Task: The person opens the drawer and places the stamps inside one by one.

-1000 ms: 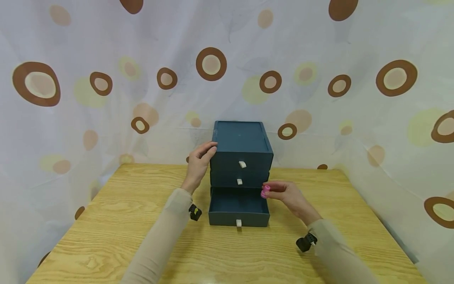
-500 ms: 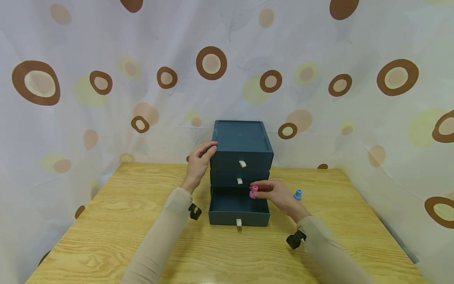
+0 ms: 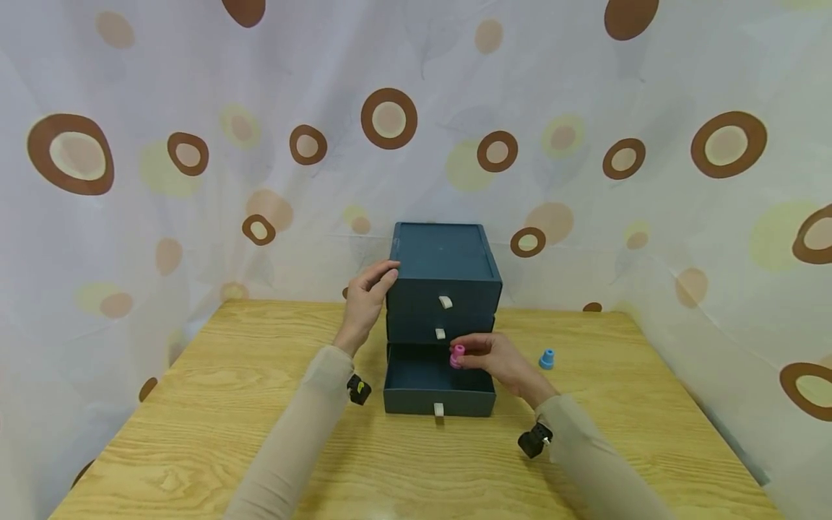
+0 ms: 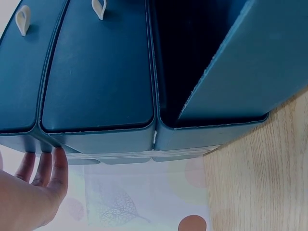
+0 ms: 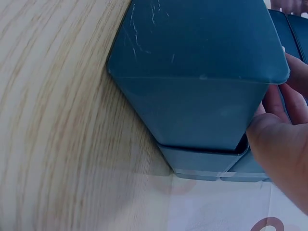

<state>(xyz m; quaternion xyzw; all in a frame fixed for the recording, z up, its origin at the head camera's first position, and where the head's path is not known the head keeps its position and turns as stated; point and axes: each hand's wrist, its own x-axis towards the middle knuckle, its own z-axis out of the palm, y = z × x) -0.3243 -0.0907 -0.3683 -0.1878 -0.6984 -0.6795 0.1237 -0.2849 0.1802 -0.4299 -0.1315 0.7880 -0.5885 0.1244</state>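
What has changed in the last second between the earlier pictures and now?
The right hand, pinching the pink piece, moved left from the drawer's right edge to above the open bottom drawer. This uncovered a blue piece on the table. The left hand stayed on the drawer box; the upper drawers stayed closed.

Nothing readable anywhere in these shots, no text, labels, brands or numbers. The dark blue drawer box (image 3: 444, 289) is plain on every face, its little white pull tabs are blank, and the curtain behind it at 12 o'clock just has brown and yellow rings.
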